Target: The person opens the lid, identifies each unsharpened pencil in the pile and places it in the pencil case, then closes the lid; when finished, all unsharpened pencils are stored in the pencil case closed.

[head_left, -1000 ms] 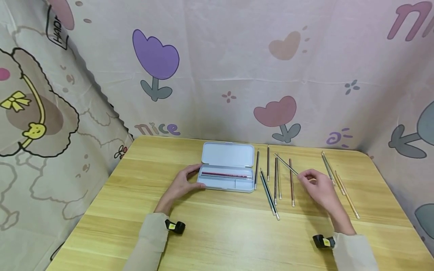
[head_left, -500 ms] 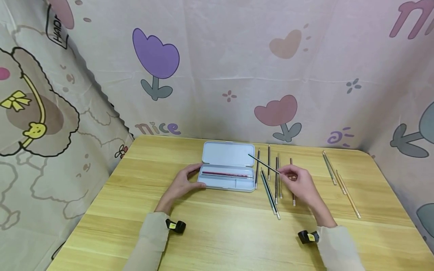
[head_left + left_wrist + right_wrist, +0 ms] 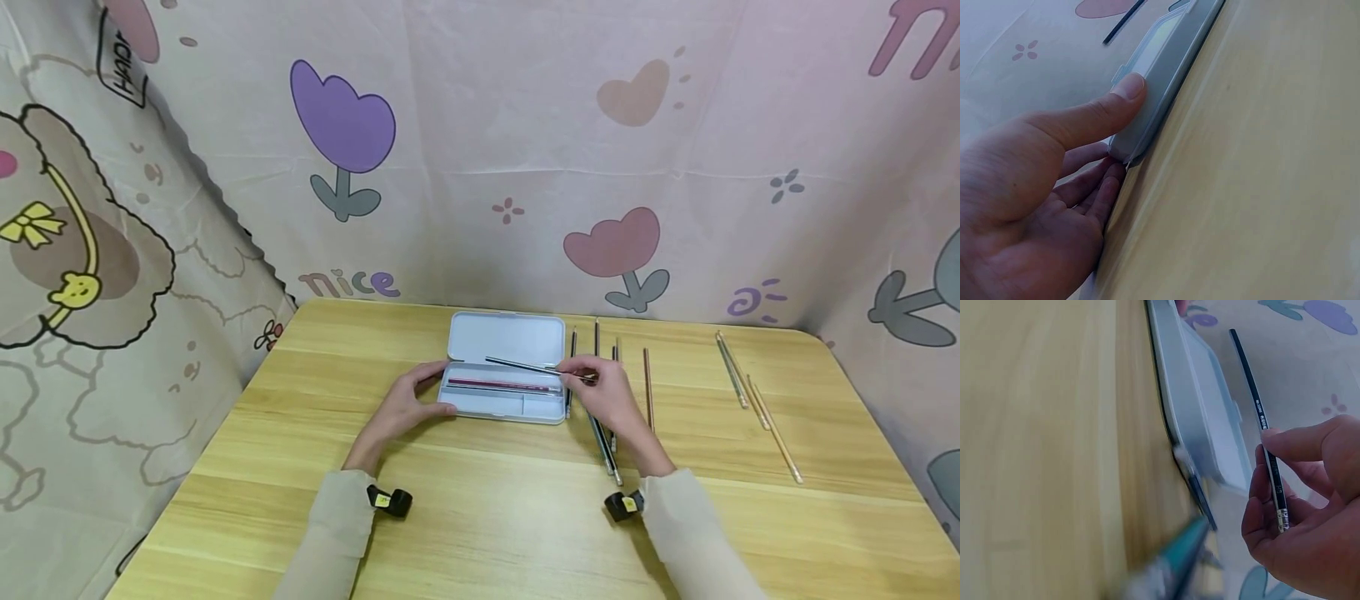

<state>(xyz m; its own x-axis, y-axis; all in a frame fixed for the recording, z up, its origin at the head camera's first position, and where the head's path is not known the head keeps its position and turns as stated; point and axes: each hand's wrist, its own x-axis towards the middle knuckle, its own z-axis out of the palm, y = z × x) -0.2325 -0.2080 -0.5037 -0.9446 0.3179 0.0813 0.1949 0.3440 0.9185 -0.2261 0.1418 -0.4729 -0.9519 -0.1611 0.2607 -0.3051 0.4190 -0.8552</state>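
Note:
My left hand [image 3: 402,407] grips the left end of a pale blue pencil case [image 3: 480,404]; the left wrist view shows its thumb [image 3: 1107,111] on the case's side wall and the fingers around the end. The case's lid [image 3: 506,336] stands open. Inside, a dark red pencil [image 3: 495,385] lies lengthwise in the rear compartment. My right hand [image 3: 609,402] pinches a dark pencil [image 3: 517,364] near its eraser end, the shaft pointing left above the case. In the right wrist view, this pencil [image 3: 1250,378] has white lettering and a silver ferrule.
Several dark and green pencils [image 3: 602,446] lie right of the case, partly under my right hand and forearm. A reddish-brown pencil [image 3: 648,387] lies beyond them. Farther right are yellowish pencils [image 3: 776,433] and a green one [image 3: 730,375]. A patterned cloth [image 3: 465,167] hangs behind the wooden table [image 3: 495,517].
My right hand has carried the dark pencil leftward from the right side of the table to above the open case. The left hand has stayed on the case's left end.

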